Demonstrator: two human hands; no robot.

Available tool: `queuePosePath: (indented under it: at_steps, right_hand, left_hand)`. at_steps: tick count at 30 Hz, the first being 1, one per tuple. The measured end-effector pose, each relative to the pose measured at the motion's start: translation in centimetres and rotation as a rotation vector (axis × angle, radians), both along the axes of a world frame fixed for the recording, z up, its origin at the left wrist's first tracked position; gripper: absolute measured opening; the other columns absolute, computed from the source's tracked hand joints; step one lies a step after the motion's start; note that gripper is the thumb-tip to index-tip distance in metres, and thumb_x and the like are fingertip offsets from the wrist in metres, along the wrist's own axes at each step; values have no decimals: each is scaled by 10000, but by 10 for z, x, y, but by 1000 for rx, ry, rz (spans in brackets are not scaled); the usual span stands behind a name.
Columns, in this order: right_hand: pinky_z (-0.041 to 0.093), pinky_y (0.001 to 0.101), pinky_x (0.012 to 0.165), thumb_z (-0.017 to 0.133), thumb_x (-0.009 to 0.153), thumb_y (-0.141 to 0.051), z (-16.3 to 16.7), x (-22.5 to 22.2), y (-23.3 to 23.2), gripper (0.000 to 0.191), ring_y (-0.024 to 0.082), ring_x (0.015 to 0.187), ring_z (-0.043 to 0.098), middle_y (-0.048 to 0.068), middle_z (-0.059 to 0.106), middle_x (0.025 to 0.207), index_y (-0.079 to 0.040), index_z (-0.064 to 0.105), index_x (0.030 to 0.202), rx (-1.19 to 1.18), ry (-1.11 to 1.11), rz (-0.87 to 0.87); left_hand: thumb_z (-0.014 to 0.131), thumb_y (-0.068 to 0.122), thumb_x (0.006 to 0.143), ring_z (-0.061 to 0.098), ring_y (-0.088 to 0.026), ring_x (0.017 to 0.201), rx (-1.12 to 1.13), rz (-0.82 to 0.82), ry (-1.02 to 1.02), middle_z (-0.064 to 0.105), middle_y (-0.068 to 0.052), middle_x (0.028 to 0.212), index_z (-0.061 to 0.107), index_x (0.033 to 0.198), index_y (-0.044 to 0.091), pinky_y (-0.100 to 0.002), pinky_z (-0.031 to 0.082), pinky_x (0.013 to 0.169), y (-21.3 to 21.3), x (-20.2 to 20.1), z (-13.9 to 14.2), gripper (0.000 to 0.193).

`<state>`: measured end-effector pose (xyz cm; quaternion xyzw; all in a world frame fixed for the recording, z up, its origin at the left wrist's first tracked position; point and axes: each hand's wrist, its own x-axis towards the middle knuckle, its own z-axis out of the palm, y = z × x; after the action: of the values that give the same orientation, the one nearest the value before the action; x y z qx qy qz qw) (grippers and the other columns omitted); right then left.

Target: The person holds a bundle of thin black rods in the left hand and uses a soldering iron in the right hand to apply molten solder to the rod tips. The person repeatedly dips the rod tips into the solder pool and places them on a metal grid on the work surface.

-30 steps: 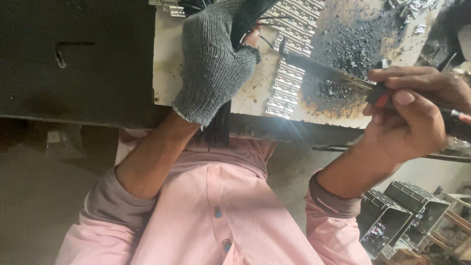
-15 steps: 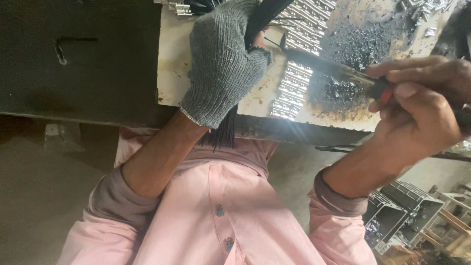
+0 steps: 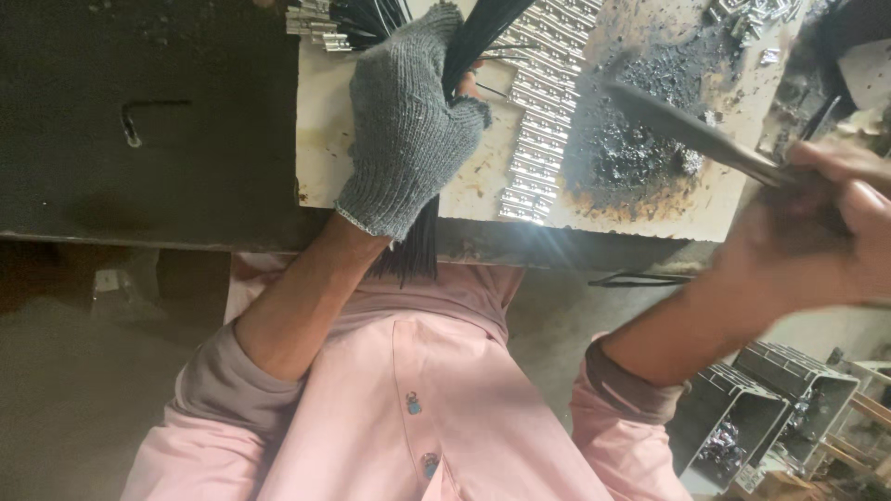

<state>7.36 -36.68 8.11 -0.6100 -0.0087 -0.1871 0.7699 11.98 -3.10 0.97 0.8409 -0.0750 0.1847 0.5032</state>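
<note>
My left hand, in a grey knitted glove, is closed around a bundle of thin black rods that runs under the palm and sticks out below the wrist. It rests on a pale, stained board beside rows of small silvery metal pieces. At the right edge my bare right hand, blurred by motion, grips a long dark metal tool. The tool's tip hangs over a patch of dark metal filings, apart from the gloved hand.
The board lies on a dark workbench with a small bent metal key on it. More silvery pieces lie at the top right. Grey crates holding small parts stand on the floor at the lower right.
My right hand has pulled the tool to the right, away from the gloved hand and the rows of metal pieces. The gloved hand keeps its hold on the black rods.
</note>
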Motion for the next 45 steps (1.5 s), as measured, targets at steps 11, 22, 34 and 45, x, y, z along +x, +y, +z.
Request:
queuePosePath:
  at_steps: [11,22,34,45]
  right_hand:
    - [496,348,488,624,916,6,-2,-50,-59,172,314,569,582,415,687,952,176,610,892,-207,13,-219]
    - [507,344,515,583,904,30,2,-43,-57,165,364,637,640,398,679,940,191,611,880,-245,10,-151]
    - [518,385,468,613,937,36,-15,-10,-4,128,446,728,699,314,615,833,104,586,832,-190,-180,-9]
    - [533,367,452,617,943,58,-9,34,41,125,430,742,726,322,645,879,147,584,862,-317,-169,114]
  left_hand:
    - [617,117,1010,679,-146,700,-123,-65,-85,668,-73,779,680,971,43,-332,541,663,30,-27,-7,104]
    - [659,150,1136,648,-129,643,-18,14,98,680,-73,786,721,1048,-3,-279,561,622,67,-52,10,187]
    - [752,-8,988,764,-95,711,-255,-144,-8,742,-39,823,712,978,54,-261,611,659,11,0,14,74]
    - [803,88,907,744,-139,691,-24,0,67,750,-61,806,720,920,86,-301,581,631,-6,16,-4,84]
